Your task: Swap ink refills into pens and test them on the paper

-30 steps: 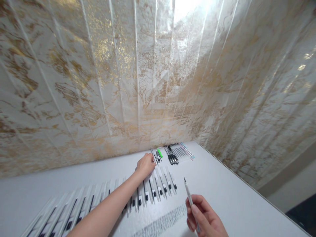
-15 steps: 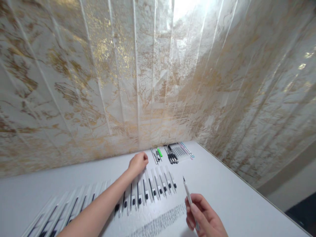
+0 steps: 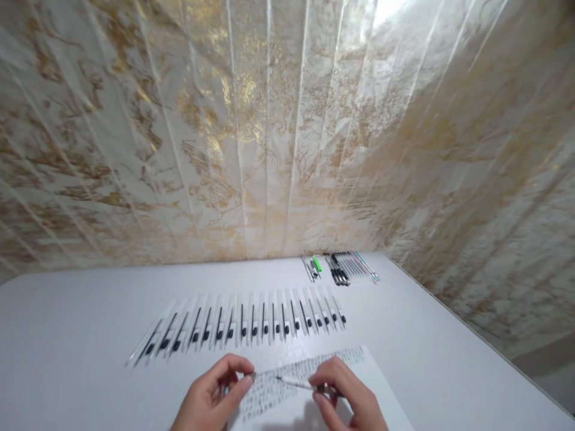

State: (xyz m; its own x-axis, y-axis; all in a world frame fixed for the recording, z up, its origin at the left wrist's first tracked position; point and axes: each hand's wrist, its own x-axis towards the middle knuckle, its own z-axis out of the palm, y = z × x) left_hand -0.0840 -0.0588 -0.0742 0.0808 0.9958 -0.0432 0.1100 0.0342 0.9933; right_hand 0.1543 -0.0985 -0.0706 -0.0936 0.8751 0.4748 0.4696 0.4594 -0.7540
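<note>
Both hands are low at the near edge of the white table (image 3: 90, 299). My right hand (image 3: 345, 398) holds a slim pen (image 3: 296, 385) that points left across a sheet of paper (image 3: 305, 395) covered with dark scribbles. My left hand (image 3: 215, 392) pinches a small part (image 3: 253, 376) between thumb and forefinger, just off the pen's tip. Beyond the hands, a row of several white pens with black caps (image 3: 242, 323) lies side by side on the table.
At the back of the table by the wall lie a green marker (image 3: 317, 264), a few black pens (image 3: 338, 274) and a clear pack of thin refills (image 3: 359, 267). A wall of gold-veined marble-look panels (image 3: 269, 131) rises behind and to the right.
My left hand has come back from the far end of the pen row to the paper. My right hand has turned the pen from upright to lying leftward. The view has tilted down.
</note>
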